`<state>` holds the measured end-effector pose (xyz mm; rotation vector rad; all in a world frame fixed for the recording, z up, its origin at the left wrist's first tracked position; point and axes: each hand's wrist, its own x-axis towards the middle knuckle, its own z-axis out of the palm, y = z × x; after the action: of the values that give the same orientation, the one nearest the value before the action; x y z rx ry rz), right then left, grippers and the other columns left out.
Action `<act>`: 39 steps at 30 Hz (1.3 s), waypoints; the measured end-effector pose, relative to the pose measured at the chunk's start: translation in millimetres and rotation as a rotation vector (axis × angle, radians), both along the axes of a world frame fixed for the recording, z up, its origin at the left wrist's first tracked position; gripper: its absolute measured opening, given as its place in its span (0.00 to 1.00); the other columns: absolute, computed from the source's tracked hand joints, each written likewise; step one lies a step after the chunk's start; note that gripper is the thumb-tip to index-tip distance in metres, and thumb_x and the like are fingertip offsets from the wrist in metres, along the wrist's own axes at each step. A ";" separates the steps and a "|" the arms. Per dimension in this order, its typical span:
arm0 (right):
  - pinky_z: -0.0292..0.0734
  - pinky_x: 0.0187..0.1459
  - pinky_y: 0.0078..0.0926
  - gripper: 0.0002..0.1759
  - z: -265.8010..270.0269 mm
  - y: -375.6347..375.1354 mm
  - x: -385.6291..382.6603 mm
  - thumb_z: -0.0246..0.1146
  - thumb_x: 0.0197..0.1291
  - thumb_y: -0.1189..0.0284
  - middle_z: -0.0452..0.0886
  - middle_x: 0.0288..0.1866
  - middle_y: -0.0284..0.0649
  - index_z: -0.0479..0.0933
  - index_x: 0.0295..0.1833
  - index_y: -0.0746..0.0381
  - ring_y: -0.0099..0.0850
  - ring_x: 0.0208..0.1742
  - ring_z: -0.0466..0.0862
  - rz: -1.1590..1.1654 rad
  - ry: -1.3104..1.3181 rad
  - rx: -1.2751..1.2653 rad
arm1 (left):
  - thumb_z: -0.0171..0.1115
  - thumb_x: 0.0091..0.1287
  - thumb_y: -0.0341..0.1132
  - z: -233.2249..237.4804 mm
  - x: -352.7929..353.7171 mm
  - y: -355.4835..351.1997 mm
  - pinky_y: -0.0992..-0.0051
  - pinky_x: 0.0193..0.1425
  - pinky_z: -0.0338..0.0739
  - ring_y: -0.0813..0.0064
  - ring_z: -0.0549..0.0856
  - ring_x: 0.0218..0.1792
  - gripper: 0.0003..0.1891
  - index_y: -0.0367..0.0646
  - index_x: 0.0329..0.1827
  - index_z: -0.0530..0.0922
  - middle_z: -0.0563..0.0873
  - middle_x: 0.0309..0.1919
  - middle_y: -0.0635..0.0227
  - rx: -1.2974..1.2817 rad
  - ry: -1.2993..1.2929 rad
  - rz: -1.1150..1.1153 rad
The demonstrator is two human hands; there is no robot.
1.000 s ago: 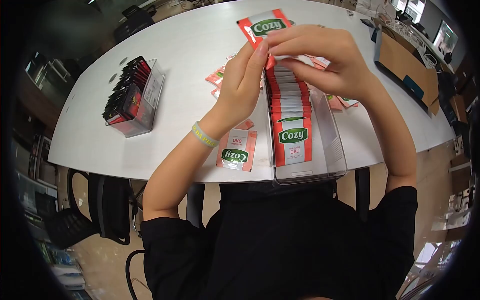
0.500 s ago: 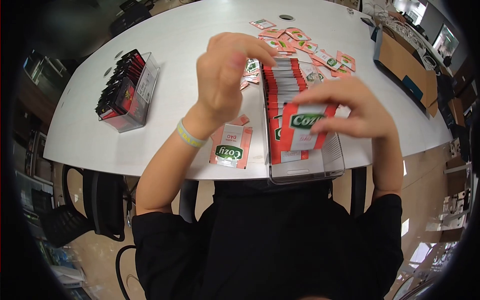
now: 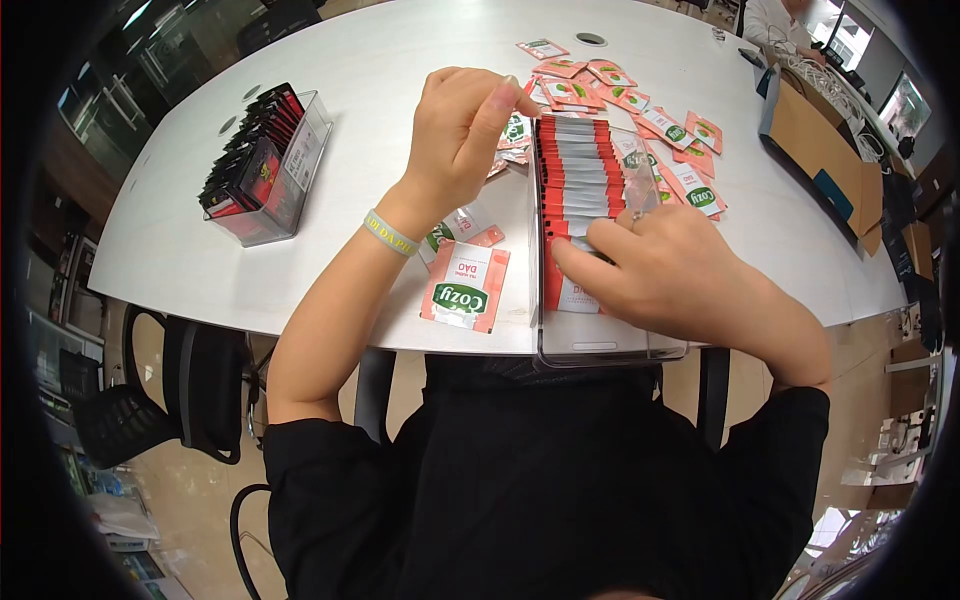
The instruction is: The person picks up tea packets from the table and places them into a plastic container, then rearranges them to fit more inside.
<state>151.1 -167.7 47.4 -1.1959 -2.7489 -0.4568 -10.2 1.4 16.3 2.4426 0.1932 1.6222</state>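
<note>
A clear plastic box (image 3: 612,347) stands at the table's front edge. Inside it is a packed row of red and white tea sachets (image 3: 575,166). At the box's far left corner, my left hand (image 3: 462,125) is closed, fingertips against the rim. My right hand (image 3: 668,262) reaches into the near part of the box, its fingers closed at the top of a tea sachet (image 3: 572,297) that it mostly covers. Left of the box, a loose Cozy sachet (image 3: 466,286) lies flat, overlapping another one.
Many pink Cozy sachets (image 3: 570,92) are scattered behind and right of the box. A second clear box (image 3: 290,180) with black and red sachets stands at the left. An open cardboard box (image 3: 822,150) with cables lies at the right. Another person (image 3: 778,22) sits at the far right.
My right hand has lowered the Cozy sachet from above the box into the front of the row. My left hand stays by the far left corner.
</note>
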 end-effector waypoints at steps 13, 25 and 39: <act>0.68 0.25 0.20 0.23 -9.5 8.1 -0.5 0.69 0.36 0.64 0.72 0.35 0.33 0.76 0.43 0.54 0.25 0.27 0.72 0.086 -0.139 0.461 | 0.39 0.72 0.43 -11.9 -5.1 21.7 0.69 0.50 0.65 0.67 0.76 0.31 0.24 0.38 0.30 0.80 0.82 0.26 0.63 -0.087 0.166 0.184; 0.73 0.29 0.30 0.25 21.7 50.8 46.6 0.72 0.40 0.54 0.77 0.44 0.37 0.77 0.40 0.58 0.32 0.32 0.78 0.163 0.376 0.248 | 0.47 0.70 0.50 -28.7 -13.0 48.3 0.67 0.39 0.73 0.60 0.80 0.31 0.25 0.34 0.37 0.81 0.83 0.29 0.55 -0.341 0.298 0.328; 0.72 0.25 0.32 0.11 -3.8 9.8 1.5 0.66 0.37 0.68 0.72 0.13 0.37 0.73 0.15 0.62 0.35 0.19 0.78 0.168 -0.134 -0.169 | 0.45 0.70 0.51 -37.9 -11.4 52.2 0.62 0.54 0.63 0.64 0.79 0.43 0.22 0.41 0.43 0.80 0.83 0.37 0.62 -0.189 0.522 0.469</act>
<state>152.6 -157.9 43.6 -0.9871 -3.0241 -0.3014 -21.7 53.6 -21.5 2.7426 1.0103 0.9852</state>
